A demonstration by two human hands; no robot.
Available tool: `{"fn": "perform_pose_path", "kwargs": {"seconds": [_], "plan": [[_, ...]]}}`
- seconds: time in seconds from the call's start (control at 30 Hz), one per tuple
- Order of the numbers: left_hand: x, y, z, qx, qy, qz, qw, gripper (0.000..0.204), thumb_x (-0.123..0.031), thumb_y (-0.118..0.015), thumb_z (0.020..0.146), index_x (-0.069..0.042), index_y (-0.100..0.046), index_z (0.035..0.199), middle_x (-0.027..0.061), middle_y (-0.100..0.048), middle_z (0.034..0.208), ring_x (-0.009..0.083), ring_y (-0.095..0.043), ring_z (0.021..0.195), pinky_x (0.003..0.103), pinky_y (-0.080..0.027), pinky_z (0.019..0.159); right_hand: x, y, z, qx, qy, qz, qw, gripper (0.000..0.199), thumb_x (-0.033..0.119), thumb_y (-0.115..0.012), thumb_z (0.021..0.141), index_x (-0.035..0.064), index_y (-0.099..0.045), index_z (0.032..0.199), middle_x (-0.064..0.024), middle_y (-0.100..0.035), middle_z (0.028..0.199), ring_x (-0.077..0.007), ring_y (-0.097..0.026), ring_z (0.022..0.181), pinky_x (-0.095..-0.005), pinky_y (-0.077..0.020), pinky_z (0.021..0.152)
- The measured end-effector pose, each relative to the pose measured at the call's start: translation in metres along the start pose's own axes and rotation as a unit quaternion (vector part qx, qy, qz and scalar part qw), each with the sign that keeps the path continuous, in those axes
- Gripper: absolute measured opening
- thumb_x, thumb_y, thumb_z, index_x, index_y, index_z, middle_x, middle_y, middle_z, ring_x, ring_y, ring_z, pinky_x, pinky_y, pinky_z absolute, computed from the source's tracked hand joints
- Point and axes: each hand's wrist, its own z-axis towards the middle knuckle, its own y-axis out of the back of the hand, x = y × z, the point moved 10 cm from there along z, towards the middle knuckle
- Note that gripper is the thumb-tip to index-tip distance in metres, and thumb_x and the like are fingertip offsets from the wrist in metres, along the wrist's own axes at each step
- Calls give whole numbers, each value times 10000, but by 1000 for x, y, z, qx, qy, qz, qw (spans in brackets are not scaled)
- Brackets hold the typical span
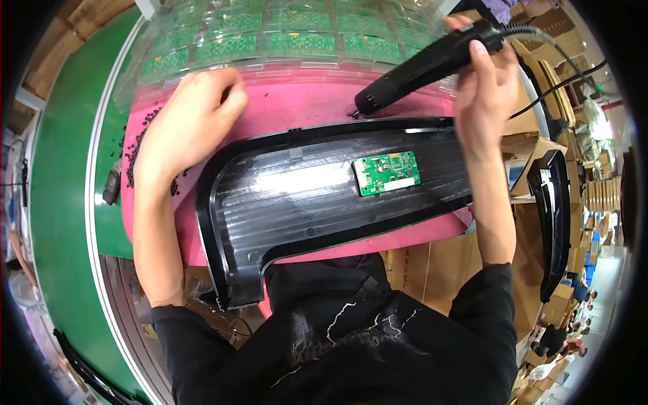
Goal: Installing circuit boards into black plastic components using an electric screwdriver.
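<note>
A black electric screwdriver (pixel 425 67) with a cable is gripped in my right hand (pixel 487 88). Its bit points down and left, over the pink mat just beyond a black plastic cover (pixel 297 216). The cover lies open side up across the mat's near part, curving toward me at its left end. Inside it rests a green circuit board (pixel 388 173) with white connectors. Above the mat, left of the cover, my left hand (pixel 196 115) has its fingers curled and thumb pressed in; whatever they hold, if anything, is hidden. Small black screws (pixel 138 138) lie scattered beside my left wrist.
Clear plastic trays of green circuit boards (pixel 270 40) line the far side of the pink mat (pixel 297 94). A green belt (pixel 67 169) runs along the left. Cardboard boxes (pixel 432 270) and another black cover (pixel 550 223) stand at right, where the screwdriver's cable (pixel 563 84) hangs.
</note>
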Motion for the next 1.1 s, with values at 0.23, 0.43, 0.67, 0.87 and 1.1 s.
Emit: {"fn": "perform_pose_path", "kwargs": {"seconds": [0.23,0.43,0.67,0.87,1.1], "plan": [[-85,-26,-24,35,-201,-217,955,149,-119,-707,880,15,-648,908,85,-677,810,185,-660,747,307,-511,667,-31,-46,-22,64,-175,159,969,549,471,-475,1034,19,-449,1345,-65,-576,1046,-222,-560,1020,-394,-432,990],[-89,-46,-26,77,-176,-221,956,180,-102,-748,838,23,-636,901,97,-685,835,220,-673,756,330,-525,682,36,-46,-27,57,-133,424,894,525,503,-644,899,39,-545,1125,52,-454,710,-81,-445,657,-294,-382,782],[-100,-40,-27,58,-228,-237,943,155,-87,-733,849,29,-643,899,114,-692,846,258,-695,788,340,-538,710,47,-56,-46,83,-127,435,888,451,449,-711,851,90,-520,1046,72,-482,670,-61,-463,591,-278,-386,726],[-98,-47,-27,80,-193,-252,945,158,-93,-717,857,37,-646,915,129,-685,853,289,-685,788,354,-533,716,50,-61,-52,185,-116,432,875,472,463,-733,818,119,-518,1059,69,-526,683,-66,-500,590,-288,-415,757],[-108,-59,-32,160,-231,-268,921,170,-107,-694,867,39,-613,902,117,-624,815,331,-626,742,388,-504,709,47,-69,-58,324,-106,414,844,497,463,-690,873,113,-505,1175,39,-572,791,-97,-575,716,-325,-428,824]]}}
